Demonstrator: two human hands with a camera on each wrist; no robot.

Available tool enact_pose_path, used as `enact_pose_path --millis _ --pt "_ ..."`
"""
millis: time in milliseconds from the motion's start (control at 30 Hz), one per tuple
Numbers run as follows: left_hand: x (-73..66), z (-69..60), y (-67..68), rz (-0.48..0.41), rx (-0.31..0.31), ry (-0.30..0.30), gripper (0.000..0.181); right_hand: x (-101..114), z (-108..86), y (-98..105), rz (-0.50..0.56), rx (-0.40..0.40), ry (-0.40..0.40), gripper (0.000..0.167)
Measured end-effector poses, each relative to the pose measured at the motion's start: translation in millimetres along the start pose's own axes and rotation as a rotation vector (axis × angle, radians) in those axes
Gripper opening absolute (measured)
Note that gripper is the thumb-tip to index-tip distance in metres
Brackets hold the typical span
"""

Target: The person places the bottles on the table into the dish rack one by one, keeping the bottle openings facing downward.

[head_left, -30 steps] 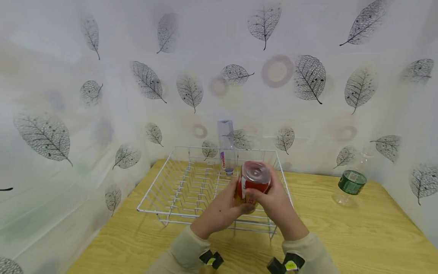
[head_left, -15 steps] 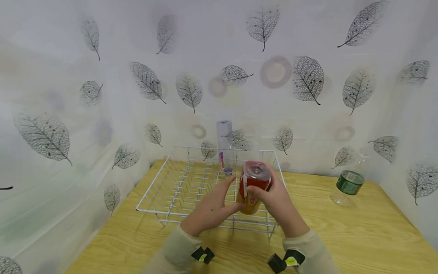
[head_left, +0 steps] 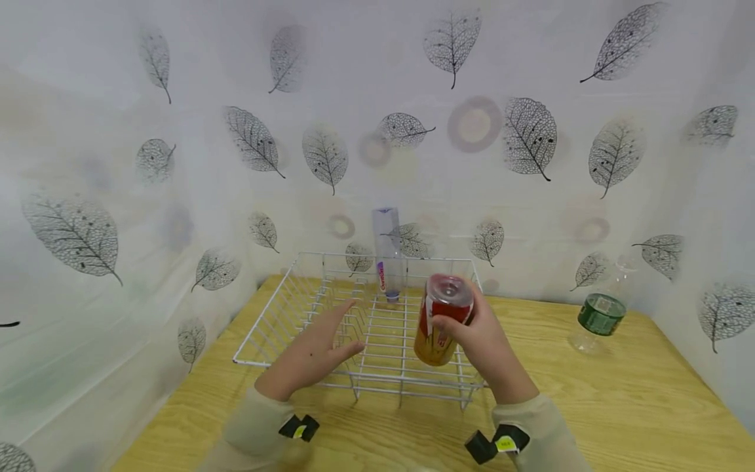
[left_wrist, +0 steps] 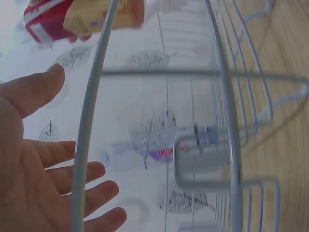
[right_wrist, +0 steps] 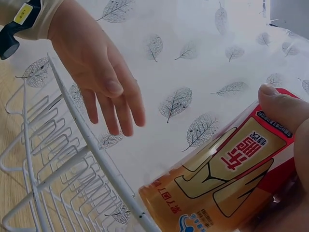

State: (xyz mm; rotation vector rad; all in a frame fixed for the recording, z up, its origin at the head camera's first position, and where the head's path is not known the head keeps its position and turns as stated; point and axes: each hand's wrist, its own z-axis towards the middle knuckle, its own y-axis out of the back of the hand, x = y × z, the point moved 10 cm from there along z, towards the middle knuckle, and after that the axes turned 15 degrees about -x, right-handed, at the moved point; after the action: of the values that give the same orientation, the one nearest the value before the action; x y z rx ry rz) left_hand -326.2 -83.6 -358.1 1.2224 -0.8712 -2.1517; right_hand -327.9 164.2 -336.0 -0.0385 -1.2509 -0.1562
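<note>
My right hand (head_left: 483,341) grips a red and gold drink bottle (head_left: 437,354) with its base up, over the right part of a white wire dish rack (head_left: 383,379). In the right wrist view the bottle (right_wrist: 241,159) shows a large printed label, with my thumb across its red end. My left hand (head_left: 309,354) is off the bottle, fingers spread, above the rack's left front. In the left wrist view the left hand (left_wrist: 58,183) holds nothing, and rack bars cross in front of its fingers.
A clear bottle with a purple and red label (head_left: 386,249) stands at the rack's back, blue cap end down. On the wooden table (head_left: 649,393) at right is a clear bottle with a green label (head_left: 601,314). Leaf-patterned sheeting (head_left: 377,65) surrounds the table.
My left hand has let go of the drink bottle and moved left, away from it. The bottle, still in my right hand, has shifted slightly to the right.
</note>
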Motion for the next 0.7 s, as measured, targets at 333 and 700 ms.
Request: enact_pose_path --millis 333,700 --pt "45.2 -4.0 35.6 0.073 -0.036 0.029 0.087 -2 1.3 2 -0.018 -0.006 -0.015 0.071" --pt "109.7 -4.9 68.3 0.044 -0.056 0.159 0.09 -6 3.3 5 -0.015 -0.003 -0.007 0.07"
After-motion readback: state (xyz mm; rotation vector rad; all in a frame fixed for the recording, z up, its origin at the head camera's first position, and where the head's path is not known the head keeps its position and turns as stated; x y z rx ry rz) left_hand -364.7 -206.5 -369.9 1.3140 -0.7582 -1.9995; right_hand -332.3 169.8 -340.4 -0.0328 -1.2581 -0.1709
